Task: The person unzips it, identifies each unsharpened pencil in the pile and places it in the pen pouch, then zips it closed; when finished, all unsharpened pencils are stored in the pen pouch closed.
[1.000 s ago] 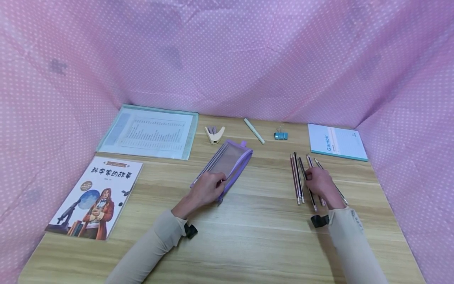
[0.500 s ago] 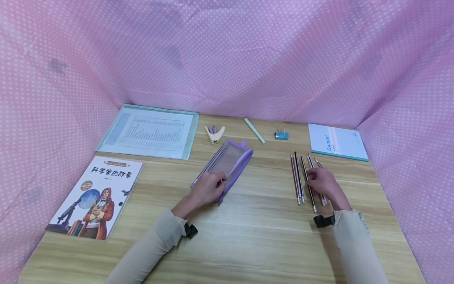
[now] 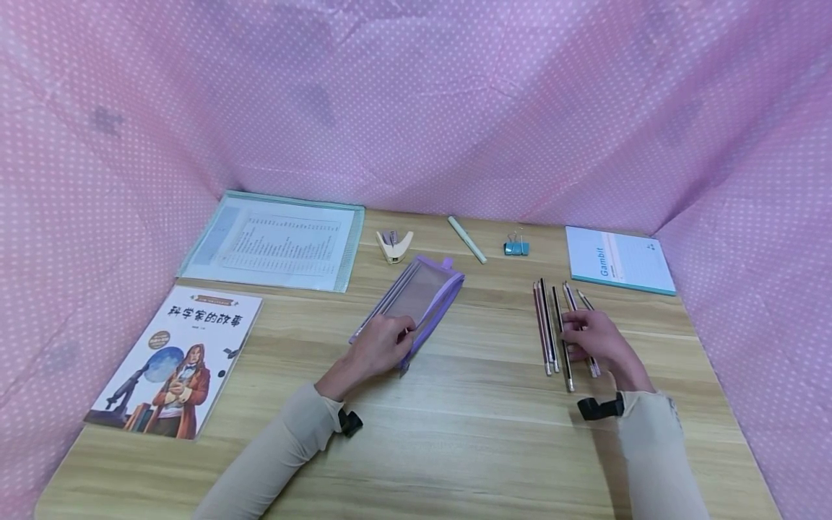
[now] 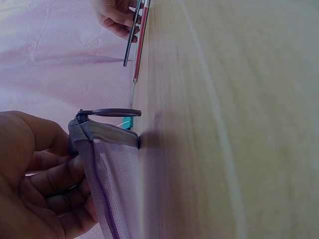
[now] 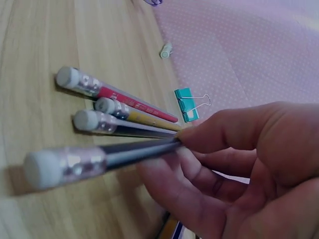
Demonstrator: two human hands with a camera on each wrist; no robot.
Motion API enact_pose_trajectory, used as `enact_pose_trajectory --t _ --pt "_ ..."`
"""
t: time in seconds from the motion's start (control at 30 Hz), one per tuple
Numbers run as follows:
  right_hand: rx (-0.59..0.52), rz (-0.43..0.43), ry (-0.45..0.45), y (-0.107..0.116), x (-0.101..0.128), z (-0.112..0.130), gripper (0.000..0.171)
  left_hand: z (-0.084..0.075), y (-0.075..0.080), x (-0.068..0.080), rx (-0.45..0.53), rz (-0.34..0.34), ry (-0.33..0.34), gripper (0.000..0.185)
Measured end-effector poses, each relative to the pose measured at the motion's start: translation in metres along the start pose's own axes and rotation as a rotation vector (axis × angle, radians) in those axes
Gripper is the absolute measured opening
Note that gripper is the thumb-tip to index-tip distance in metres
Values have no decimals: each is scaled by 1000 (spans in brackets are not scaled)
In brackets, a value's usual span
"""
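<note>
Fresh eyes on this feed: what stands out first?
The pink dotted cloth behind the table dominates the head view. Next comes the illustrated book on the left, then the left hand gripping a purple mesh pouch near the middle. Further right, the right hand pinches a dark pencil beside other pencils.

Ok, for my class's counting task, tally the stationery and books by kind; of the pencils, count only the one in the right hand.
Held pencil: 1
Purple pouch: 1
Green pen: 1
Binder clip: 1
Cream stapler-like tool: 1
Picture-covered book: 1
Notebook: 1
Document folder: 1
Total: 8
</note>
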State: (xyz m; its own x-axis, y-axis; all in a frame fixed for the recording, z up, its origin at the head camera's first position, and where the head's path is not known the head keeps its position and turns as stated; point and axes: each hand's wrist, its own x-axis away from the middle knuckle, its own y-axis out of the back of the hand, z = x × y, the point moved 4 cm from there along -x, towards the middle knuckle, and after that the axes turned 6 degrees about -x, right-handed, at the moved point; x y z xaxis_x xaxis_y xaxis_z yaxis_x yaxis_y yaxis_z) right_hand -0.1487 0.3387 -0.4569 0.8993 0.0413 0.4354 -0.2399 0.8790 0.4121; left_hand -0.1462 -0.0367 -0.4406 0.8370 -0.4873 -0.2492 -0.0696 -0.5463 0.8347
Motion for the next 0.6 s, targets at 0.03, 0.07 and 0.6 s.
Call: enact_pose_trajectory --t 0.03,0.07,0.6 --pt "-12 5 2 0 0 -1 49 0 0 0 0 0 2 9" --pt "-25 8 2 0 0 -1 50 0 0 0 0 1 4 9" --pt "-339 117 12 0 6 -16 64 0 0 0 2 -1 1 9"
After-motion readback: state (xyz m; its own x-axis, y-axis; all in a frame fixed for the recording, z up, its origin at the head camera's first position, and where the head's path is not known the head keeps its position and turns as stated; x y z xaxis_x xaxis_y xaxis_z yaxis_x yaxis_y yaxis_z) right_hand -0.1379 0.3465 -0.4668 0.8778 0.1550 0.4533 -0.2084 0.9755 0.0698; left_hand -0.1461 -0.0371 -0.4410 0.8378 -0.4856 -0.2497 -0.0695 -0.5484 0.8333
